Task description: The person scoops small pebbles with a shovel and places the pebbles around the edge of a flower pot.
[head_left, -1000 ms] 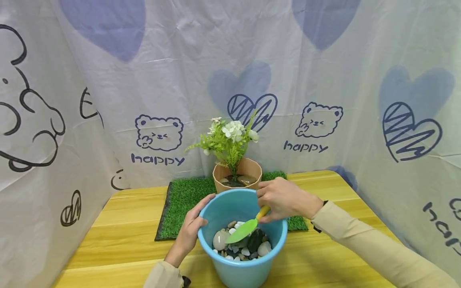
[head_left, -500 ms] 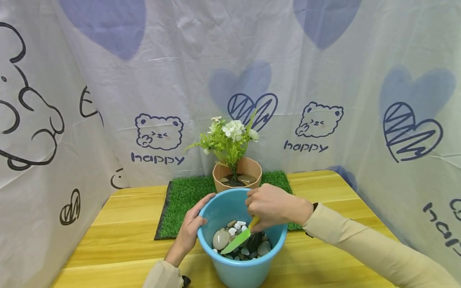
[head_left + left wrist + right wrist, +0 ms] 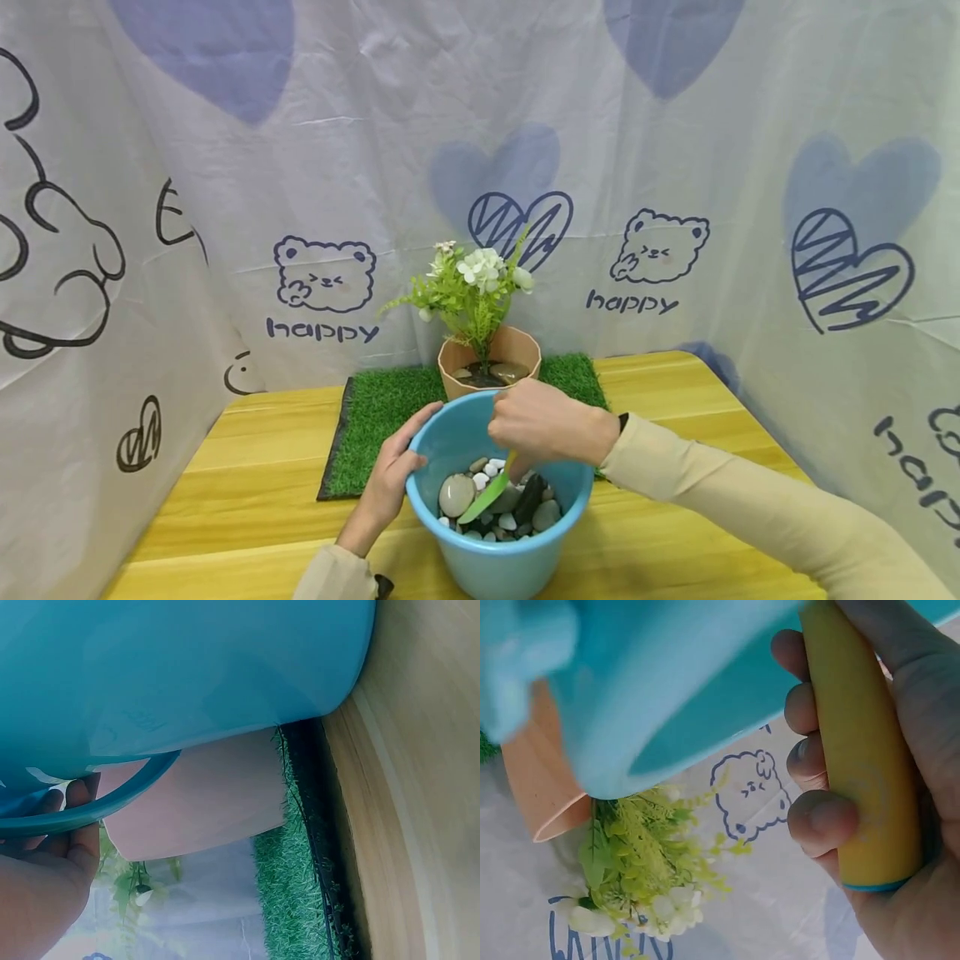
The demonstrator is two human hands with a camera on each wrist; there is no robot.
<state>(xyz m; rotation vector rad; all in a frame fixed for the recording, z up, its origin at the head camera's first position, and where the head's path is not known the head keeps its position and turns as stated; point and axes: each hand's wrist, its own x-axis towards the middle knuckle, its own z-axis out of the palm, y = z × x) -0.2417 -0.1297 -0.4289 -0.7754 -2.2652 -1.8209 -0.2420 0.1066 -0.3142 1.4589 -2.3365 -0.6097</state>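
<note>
A light blue bucket stands on the table, with pebbles and larger stones inside. On its left side, my left hand grips the rim; the left wrist view has its fingers round a curved blue band. My right hand reaches over the bucket and holds a small garden trowel. The trowel's green blade slants down to the lower left among the stones. In the right wrist view, fingers and thumb wrap the yellow handle; the blade is out of sight there.
Right behind the bucket, a peach flowerpot holds white flowers with green leaves and a few stones. Green artificial turf lies beneath the pot on the wooden table. A printed white cloth encloses the back and sides.
My right hand has moved left and a little down over the bucket, tilting the trowel blade lower into the stones. The left hand keeps its hold on the rim.
</note>
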